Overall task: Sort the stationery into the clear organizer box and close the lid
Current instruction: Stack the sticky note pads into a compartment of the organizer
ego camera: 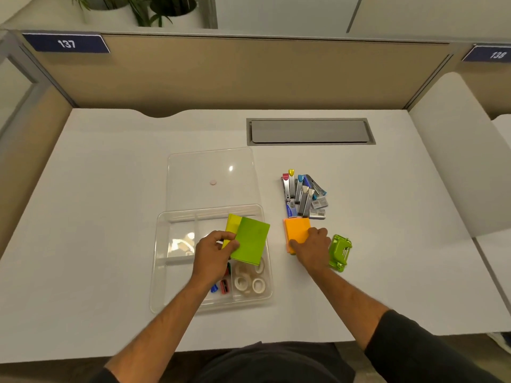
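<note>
You're getting bright, even overhead light; it's glinting off the clear lid (211,175), edges are bowing from wide-angle distortion, and shadows are staying faint.

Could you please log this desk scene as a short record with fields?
left hand: holds green pad and yellow pad over the box
right hand: on orange pad, on the desk
lid: off, behind the box
in box: tape rolls, sharpeners
outside box: staplers, green punch
</note>
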The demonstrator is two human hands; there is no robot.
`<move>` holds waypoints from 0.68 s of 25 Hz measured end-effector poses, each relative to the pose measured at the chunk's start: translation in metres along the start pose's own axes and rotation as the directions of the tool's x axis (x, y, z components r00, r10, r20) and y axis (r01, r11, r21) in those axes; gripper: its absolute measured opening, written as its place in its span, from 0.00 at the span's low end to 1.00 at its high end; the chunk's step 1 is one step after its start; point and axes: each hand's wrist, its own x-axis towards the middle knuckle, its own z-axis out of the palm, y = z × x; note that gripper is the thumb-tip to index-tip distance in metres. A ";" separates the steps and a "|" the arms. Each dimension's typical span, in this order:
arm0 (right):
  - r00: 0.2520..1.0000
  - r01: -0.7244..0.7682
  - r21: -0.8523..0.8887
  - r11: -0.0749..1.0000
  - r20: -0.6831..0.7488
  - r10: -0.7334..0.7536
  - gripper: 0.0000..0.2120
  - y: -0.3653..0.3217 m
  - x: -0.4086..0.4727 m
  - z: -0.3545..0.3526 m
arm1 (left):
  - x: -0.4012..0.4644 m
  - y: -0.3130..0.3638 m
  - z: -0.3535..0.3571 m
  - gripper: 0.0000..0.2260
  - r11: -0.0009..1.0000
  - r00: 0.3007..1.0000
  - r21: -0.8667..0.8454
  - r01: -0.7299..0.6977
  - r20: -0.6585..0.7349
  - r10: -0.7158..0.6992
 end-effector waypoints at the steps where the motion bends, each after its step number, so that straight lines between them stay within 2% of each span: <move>1: 1.000 -0.016 -0.009 1.000 -0.014 0.016 0.35 -0.002 -0.001 0.003 | 0.001 -0.001 0.000 0.05 1.000 1.000 0.000 0.003 0.000 -0.003; 4: 0.999 -0.035 -0.028 0.999 -0.020 0.034 0.41 -0.006 0.001 0.011 | 0.006 -0.004 0.000 0.05 1.000 1.000 -0.006 0.010 -0.002 -0.010; 11: 0.999 -0.004 0.037 0.999 -0.047 0.006 0.40 0.003 0.010 0.005 | 0.011 -0.002 0.000 0.05 1.000 1.000 -0.015 0.016 -0.006 -0.016; 17: 0.998 0.000 0.275 0.961 -0.063 0.018 0.42 0.006 0.003 -0.008 | 0.004 0.002 0.000 0.04 1.000 1.000 -0.011 -0.009 0.012 0.009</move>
